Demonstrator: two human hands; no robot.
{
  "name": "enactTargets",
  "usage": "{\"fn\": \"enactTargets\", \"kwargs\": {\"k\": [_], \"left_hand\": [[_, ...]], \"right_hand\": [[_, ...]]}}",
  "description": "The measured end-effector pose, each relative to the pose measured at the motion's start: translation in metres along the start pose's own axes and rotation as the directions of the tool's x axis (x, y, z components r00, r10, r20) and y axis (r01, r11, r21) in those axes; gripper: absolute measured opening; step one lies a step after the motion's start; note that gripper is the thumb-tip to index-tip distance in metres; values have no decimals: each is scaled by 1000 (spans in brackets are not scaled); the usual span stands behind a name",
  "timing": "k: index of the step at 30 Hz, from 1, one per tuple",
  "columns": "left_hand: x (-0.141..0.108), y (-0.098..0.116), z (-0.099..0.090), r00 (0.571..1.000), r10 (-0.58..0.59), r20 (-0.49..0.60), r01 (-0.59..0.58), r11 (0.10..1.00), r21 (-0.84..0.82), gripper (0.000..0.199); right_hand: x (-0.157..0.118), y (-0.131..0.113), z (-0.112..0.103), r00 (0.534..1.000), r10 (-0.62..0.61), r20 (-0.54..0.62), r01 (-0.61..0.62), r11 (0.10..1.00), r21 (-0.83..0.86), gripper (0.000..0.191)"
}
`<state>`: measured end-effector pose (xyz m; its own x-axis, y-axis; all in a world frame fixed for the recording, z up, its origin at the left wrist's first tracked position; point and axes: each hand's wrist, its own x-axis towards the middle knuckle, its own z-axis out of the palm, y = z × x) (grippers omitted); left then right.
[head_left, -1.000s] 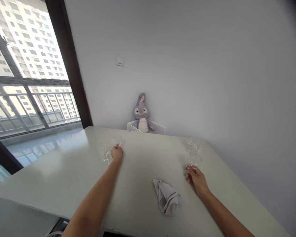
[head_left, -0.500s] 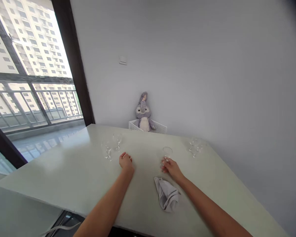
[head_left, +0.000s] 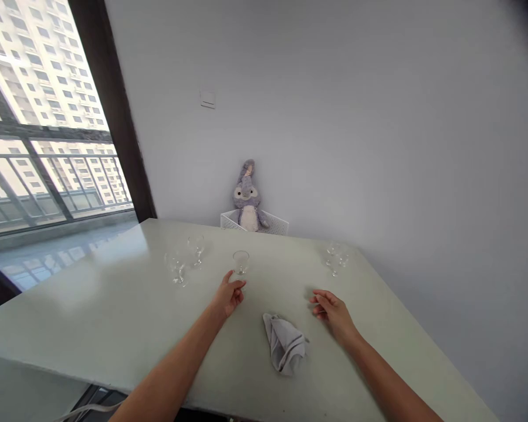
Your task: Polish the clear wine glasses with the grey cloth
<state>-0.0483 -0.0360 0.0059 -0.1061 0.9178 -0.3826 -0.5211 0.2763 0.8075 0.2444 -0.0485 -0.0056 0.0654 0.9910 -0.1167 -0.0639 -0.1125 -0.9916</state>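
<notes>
My left hand (head_left: 231,294) is closed around the lower part of a stemmed glass (head_left: 241,262). The glass is upright, its bowl showing above my thumb and forefinger; its foot is hidden. Over the table to the right, my right hand (head_left: 330,309) holds nothing, its fingers loosely bent and apart. A crumpled grey cloth (head_left: 286,344) lies between my forearms. Left of my left hand stand two more clear glasses, a nearer one (head_left: 176,269) and a farther one (head_left: 196,249).
More clear glasses (head_left: 335,258) stand close together at the table's far right; their number is hard to tell. Behind the far edge, a plush toy (head_left: 248,205) sits in a white perforated basket (head_left: 276,223). The pale table (head_left: 114,299) runs toward a window at left.
The glass has passed from my right hand to my left and moved left. My right hand has drawn away to the right and opened. The view has turned slightly right.
</notes>
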Motion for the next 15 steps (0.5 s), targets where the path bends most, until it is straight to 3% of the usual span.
{"fn": "enactTargets", "kwargs": {"k": [2,6,11,15], "left_hand": [[9,-3,9,998,-13,65,13,1000,4,58],[33,1,18,1000,-7,22,7,1000,22,31],[66,23,8,997,22,-69,-20,999,26,15],[92,46,-5,991,55,-121,-56,998,-2,12]], "right_hand": [[-2,-5,-16,997,-14,-76,16,1000,21,36],[-4,-9,-43,984,-16,-178,24,999,44,37],[-4,-4,-68,971,-1,-238,11,999,43,36],[-5,5,-76,962,9,-273,10,997,70,34]]}}
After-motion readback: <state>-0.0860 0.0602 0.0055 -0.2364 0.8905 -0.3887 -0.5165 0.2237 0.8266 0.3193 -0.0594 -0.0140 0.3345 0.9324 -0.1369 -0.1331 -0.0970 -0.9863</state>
